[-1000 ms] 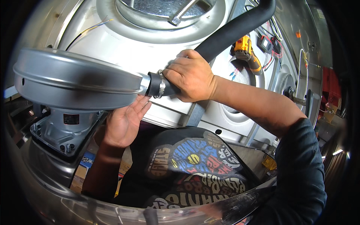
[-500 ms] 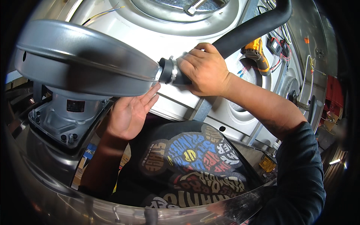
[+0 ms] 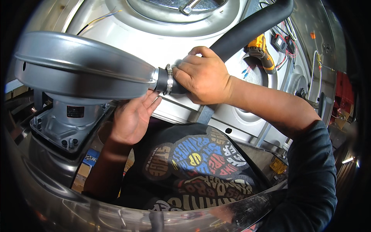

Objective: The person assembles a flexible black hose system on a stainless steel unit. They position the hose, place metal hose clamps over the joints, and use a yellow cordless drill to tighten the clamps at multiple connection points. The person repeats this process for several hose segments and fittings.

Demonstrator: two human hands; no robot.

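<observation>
My right hand (image 3: 203,76) is wrapped round a thick black hose (image 3: 253,30) close to its left end. A metal hose clamp (image 3: 169,79) circles that end, just left of my fingers. The hose end meets the narrow outlet of a grey metal blower housing (image 3: 85,65); how far it sits over the outlet cannot be told. My left hand (image 3: 133,118) is open, palm up, its fingers stretched under the housing's edge by the outlet. Its fingertips are partly hidden behind the housing and hose. Below the housing is a grey motor base (image 3: 63,125) with bolts.
A yellow and black power drill (image 3: 262,54) lies at the right beside loose wires (image 3: 247,70). Behind is a white metal panel (image 3: 150,46) with a large round opening. A shiny curved metal rim (image 3: 116,214) runs along the front. Loose wire ends (image 3: 98,21) stick out at upper left.
My right hand has brought the hose and clamp left, closer against the blower outlet and more in line with it. My left hand has stayed beneath the housing. The view has shifted slightly.
</observation>
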